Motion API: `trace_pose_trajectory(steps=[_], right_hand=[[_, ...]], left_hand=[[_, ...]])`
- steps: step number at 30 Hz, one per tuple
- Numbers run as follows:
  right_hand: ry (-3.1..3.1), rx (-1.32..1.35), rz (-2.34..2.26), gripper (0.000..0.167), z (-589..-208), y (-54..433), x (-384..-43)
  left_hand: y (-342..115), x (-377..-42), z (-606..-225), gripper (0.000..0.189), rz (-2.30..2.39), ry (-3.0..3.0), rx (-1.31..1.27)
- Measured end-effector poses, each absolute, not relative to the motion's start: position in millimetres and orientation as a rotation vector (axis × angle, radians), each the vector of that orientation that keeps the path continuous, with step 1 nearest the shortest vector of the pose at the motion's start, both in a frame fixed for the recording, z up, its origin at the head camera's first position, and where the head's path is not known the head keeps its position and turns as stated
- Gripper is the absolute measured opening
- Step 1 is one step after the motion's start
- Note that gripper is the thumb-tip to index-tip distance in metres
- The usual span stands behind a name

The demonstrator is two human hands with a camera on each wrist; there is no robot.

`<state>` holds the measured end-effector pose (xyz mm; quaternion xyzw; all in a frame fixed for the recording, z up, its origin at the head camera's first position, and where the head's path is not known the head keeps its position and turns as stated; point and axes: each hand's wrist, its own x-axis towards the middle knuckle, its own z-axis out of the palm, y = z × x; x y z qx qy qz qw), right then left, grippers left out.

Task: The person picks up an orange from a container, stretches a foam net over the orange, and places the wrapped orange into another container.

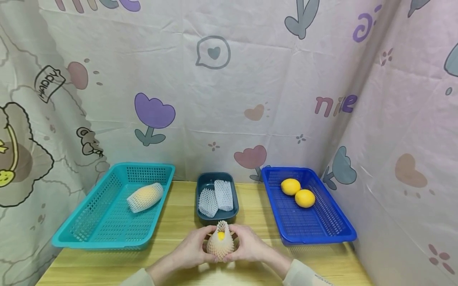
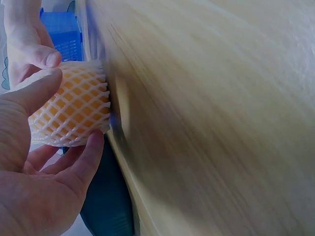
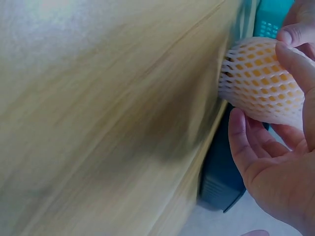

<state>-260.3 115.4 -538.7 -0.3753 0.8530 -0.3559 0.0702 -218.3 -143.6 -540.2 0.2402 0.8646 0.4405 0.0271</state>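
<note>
Close to the front of the table, a yellow lemon (image 1: 221, 236) sits inside a white foam net sleeve (image 1: 219, 250), its tip showing through the sleeve's open top. My left hand (image 1: 193, 247) grips the sleeved lemon from the left, thumb and fingers curled about its side. From the opposite side my right hand (image 1: 249, 244) holds it in the same way. In the left wrist view the net (image 2: 74, 105) is stretched over the fruit, and its lower edge is near the wooden tabletop. The right wrist view shows the net's diamond mesh (image 3: 261, 81) with yellow behind it.
Just behind the hands stands a dark tray (image 1: 200, 217) with two flat foam nets (image 1: 224, 194). A teal basket (image 1: 103, 243) at left contains one net-wrapped lemon (image 1: 146, 197). At right, a blue basket (image 1: 318, 239) contains two bare lemons (image 1: 305, 198). Printed curtains (image 1: 214, 99) enclose the table.
</note>
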Motion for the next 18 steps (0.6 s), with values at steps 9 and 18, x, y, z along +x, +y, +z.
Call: trace_pose_trajectory(steps=[9, 18], right_hand=[[2.638, -1.033, -0.969, 0.08, -544, 111, -257], [2.726, -1.028, -0.886, 0.078, -549, 108, -255]], left_hand=[[-140, -217, -546, 0.083, 1.34, 2.66, 0.718], [-137, -218, -551, 0.088, 1.3, 2.71, 0.709]])
